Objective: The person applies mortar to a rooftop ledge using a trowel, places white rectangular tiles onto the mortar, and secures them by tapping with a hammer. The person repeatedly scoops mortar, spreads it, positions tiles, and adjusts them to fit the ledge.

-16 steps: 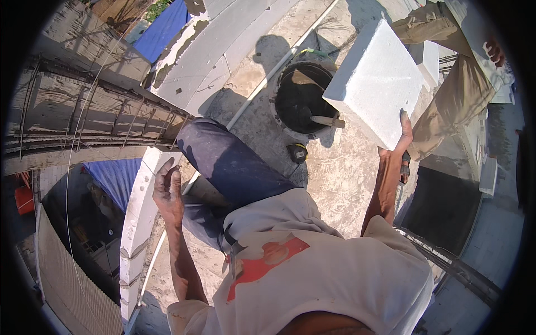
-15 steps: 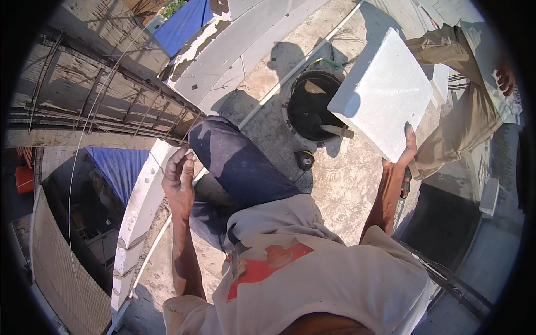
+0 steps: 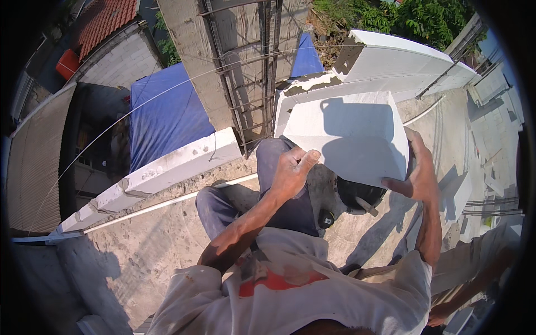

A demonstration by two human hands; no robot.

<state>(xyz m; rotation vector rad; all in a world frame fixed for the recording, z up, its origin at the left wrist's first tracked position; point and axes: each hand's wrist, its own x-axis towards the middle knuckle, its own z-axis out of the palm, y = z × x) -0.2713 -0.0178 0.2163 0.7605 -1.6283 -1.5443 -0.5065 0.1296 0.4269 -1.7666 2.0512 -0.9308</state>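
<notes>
A white lightweight building block [image 3: 363, 131] is held up in front of me, tilted, with shadows across its broad face. My right hand [image 3: 416, 173] grips its right end, thumb on the near edge and fingers along the side. At the block's near left edge is my left hand [image 3: 294, 174], fingers curled and thumb against it; part of its contact is hidden. Beneath the block stands a round black bucket [image 3: 349, 195], partly covered. A tool's wooden handle [image 3: 367, 206] sticks out of it. A dark tape measure [image 3: 325, 219] lies on the concrete by my leg.
A low white block wall [image 3: 162, 164] runs along the left to a column of steel bars [image 3: 243, 84]. Another block wall [image 3: 413, 70] continues beyond it. A white pipe [image 3: 173, 202] lies along the wall's foot. At lower right is another person's hand [image 3: 441, 314].
My right hand has brought the block over from the right to in front of me. My left hand has come up to its left edge. The view has turned toward the wall and column.
</notes>
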